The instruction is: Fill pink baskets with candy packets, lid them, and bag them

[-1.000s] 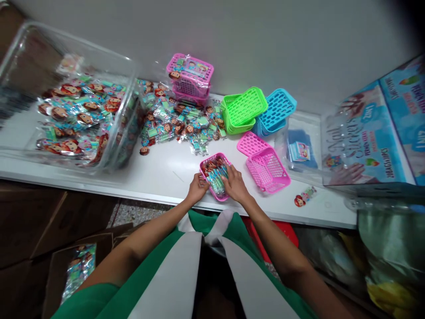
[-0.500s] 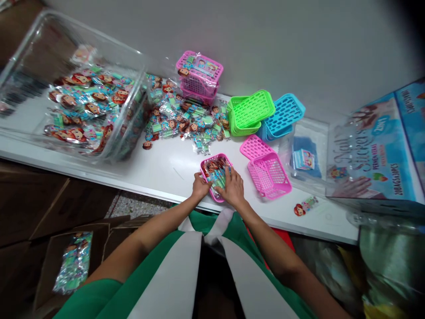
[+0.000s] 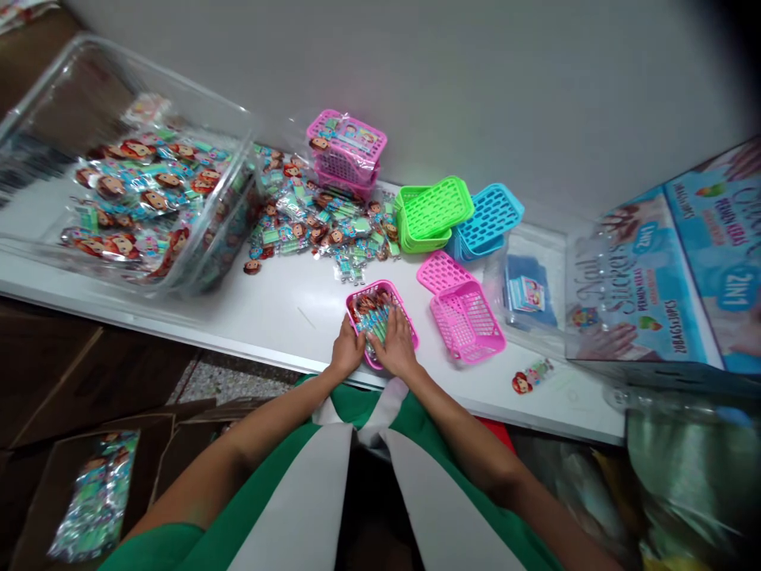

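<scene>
A pink basket (image 3: 412, 321) filled with small wrapped packets (image 3: 373, 310) stands near the table's front edge. My left hand (image 3: 348, 349) is at its left front side, fingers against the wall and thumb toward the inside, gripping the rim. My right hand (image 3: 397, 342) lies over the packets in the basket's right half, its fingers stretched out. To the right is an empty pink basket (image 3: 469, 321) with a pink lid (image 3: 443, 272) behind it. Behind the filled basket, loose packets (image 3: 321, 222) lie in a heap.
A large clear bin (image 3: 172, 270) of packets stands left. Stacked pink (image 3: 348, 151), green (image 3: 437, 210) and blue baskets (image 3: 491, 218) line the back. Right are a clear tray (image 3: 535, 238) with cards, one loose packet (image 3: 532, 376) and a printed box (image 3: 654, 293).
The view has shifted a little. My left hand has moved closer to my right hand along the basket's front side. My right hand stays over the packets.
</scene>
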Demonstrator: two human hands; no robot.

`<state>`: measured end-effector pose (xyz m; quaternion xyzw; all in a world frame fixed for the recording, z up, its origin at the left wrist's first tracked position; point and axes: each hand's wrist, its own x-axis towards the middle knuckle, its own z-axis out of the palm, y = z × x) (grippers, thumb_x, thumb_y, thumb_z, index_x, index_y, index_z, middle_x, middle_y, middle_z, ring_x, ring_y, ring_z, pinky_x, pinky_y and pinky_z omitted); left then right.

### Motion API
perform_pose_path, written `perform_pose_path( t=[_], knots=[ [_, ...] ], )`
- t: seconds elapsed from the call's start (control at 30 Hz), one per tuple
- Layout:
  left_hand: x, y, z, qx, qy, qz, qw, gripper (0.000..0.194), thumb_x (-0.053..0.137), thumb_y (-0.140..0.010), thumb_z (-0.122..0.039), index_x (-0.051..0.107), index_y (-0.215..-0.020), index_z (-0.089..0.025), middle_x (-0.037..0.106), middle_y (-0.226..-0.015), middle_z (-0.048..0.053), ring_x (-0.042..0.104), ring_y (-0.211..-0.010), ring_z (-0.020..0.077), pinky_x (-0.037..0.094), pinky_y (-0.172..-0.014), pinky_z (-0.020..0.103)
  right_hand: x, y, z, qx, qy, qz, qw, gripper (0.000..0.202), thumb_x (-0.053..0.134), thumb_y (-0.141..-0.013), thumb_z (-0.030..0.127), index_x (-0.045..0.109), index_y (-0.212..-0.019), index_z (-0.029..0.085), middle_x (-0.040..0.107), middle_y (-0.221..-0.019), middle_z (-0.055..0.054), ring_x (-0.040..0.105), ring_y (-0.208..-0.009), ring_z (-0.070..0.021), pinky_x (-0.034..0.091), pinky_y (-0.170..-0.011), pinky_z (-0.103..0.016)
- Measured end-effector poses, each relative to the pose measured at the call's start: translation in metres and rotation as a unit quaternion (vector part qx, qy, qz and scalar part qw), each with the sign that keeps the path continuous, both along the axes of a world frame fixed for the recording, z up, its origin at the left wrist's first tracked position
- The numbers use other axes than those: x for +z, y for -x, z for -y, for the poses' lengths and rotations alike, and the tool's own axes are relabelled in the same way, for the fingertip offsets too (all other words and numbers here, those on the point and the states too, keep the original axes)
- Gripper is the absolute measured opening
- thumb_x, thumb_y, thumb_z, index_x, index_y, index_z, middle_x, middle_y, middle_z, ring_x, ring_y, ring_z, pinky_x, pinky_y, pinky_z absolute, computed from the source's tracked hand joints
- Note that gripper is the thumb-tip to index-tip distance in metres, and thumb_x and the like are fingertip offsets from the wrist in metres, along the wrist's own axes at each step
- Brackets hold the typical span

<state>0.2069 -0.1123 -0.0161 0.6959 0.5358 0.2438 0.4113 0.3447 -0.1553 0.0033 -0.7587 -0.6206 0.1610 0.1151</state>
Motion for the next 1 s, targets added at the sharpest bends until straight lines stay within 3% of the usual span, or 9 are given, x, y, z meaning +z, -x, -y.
perform_pose_path(
  t=[0.13, 0.27, 0.37, 0.43, 0.5, 0.63, 0.73, 0.87, 1.0],
  knots=[
    [0.002, 0.004, 0.003, 0.0, -0.016, -0.056, 0.998, 0.062, 0.041, -0.09, -0.04, 0.024, -0.142, -0.012, 0.053, -0.125, 0.019, 0.058, -0.108, 0.0293, 0.048, -0.085, 0.043, 0.002, -0.002, -0.007, -0.014, 0.007, 0.002, 1.0, 0.084, 0.032, -0.088, 0.061, 0.016, -0.147, 0.004, 0.022, -0.15, -0.025, 0.02, -0.137, -0.0368, 0.023, -0.107, -0.054],
    [0.013, 0.004, -0.003, 0.002, -0.163, -0.128, 0.978, 0.06, 0.035, -0.093, -0.039, 0.027, -0.143, -0.007, 0.05, -0.127, 0.024, 0.046, -0.123, 0.0321, 0.035, -0.1, 0.052, 0.004, -0.002, -0.009, -0.008, 0.022, 0.012, 1.0, 0.082, 0.036, -0.087, 0.059, 0.018, -0.147, 0.005, 0.02, -0.151, -0.023, 0.025, -0.134, -0.0395, 0.026, -0.106, -0.053],
    [0.024, -0.008, -0.022, -0.189, -0.272, -0.09, 0.939, 0.06, 0.035, -0.093, -0.04, 0.027, -0.145, -0.011, 0.037, -0.145, 0.02, 0.026, -0.138, 0.0285, 0.016, -0.112, 0.052, 0.002, -0.001, -0.008, -0.006, 0.032, 0.006, 0.999, 0.079, 0.043, -0.085, 0.046, 0.016, -0.148, 0.008, 0.014, -0.154, -0.02, 0.02, -0.137, -0.0389, 0.022, -0.108, -0.054],
    [0.028, -0.017, -0.037, -0.314, -0.278, -0.077, 0.904, 0.063, 0.036, -0.092, -0.044, 0.026, -0.146, -0.012, 0.03, -0.15, 0.017, 0.02, -0.141, 0.0269, 0.009, -0.115, 0.05, 0.0, -0.005, -0.006, 0.011, 0.034, -0.012, 0.999, 0.084, 0.048, -0.08, 0.039, 0.011, -0.149, 0.008, 0.012, -0.155, -0.017, 0.015, -0.14, -0.0371, 0.018, -0.11, -0.054],
    [0.028, -0.025, -0.048, -0.364, -0.253, -0.087, 0.892, 0.064, 0.035, -0.092, -0.046, 0.026, -0.146, -0.011, 0.03, -0.151, 0.016, 0.021, -0.141, 0.0261, 0.007, -0.115, 0.049, -0.002, -0.012, -0.004, 0.044, 0.029, -0.043, 0.998, 0.089, 0.049, -0.078, 0.036, 0.005, -0.15, 0.007, 0.011, -0.155, -0.017, 0.01, -0.142, -0.0344, 0.015, -0.112, -0.054],
    [0.022, -0.027, -0.053, -0.371, -0.225, -0.134, 0.891, 0.059, 0.031, -0.095, -0.042, 0.028, -0.145, -0.011, 0.032, -0.15, 0.015, 0.022, -0.141, 0.0249, 0.009, -0.115, 0.047, -0.003, -0.024, 0.005, 0.082, 0.033, -0.114, 0.989, 0.083, 0.041, -0.085, 0.039, 0.003, -0.149, 0.003, 0.009, -0.155, -0.019, 0.003, -0.144, -0.0278, 0.015, -0.114, -0.05],
    [0.018, -0.026, -0.052, -0.376, -0.235, -0.159, 0.882, 0.059, 0.035, -0.094, -0.041, 0.031, -0.144, -0.012, 0.032, -0.149, 0.015, 0.021, -0.142, 0.0264, 0.01, -0.115, 0.05, 0.006, -0.027, 0.008, 0.084, 0.052, -0.111, 0.989, 0.081, 0.043, -0.085, 0.039, 0.009, -0.147, -0.001, 0.011, -0.154, -0.022, 0.003, -0.143, -0.0309, 0.016, -0.113, -0.052],
    [0.018, -0.028, -0.053, -0.384, -0.253, -0.168, 0.872, 0.06, 0.037, -0.093, -0.041, 0.031, -0.144, -0.011, 0.032, -0.149, 0.017, 0.022, -0.141, 0.0274, 0.009, -0.114, 0.051, 0.034, -0.053, -0.01, 0.128, 0.033, -0.114, 0.985, 0.068, 0.048, -0.086, 0.046, 0.035, -0.142, 0.011, 0.042, -0.143, -0.016, 0.037, -0.132, -0.0286, 0.033, -0.106, -0.043],
    [0.026, -0.032, -0.054, -0.382, -0.254, -0.168, 0.873, 0.06, 0.039, -0.092, -0.041, 0.027, -0.146, -0.017, 0.032, -0.15, 0.014, 0.025, -0.14, 0.0277, 0.005, -0.114, 0.054, 0.056, -0.117, -0.055, -0.02, -0.023, -0.037, 0.999, 0.047, 0.032, -0.095, 0.04, 0.052, -0.129, 0.015, 0.061, -0.121, -0.011, 0.056, -0.109, -0.0223, 0.042, -0.094, -0.034]
  ],
)
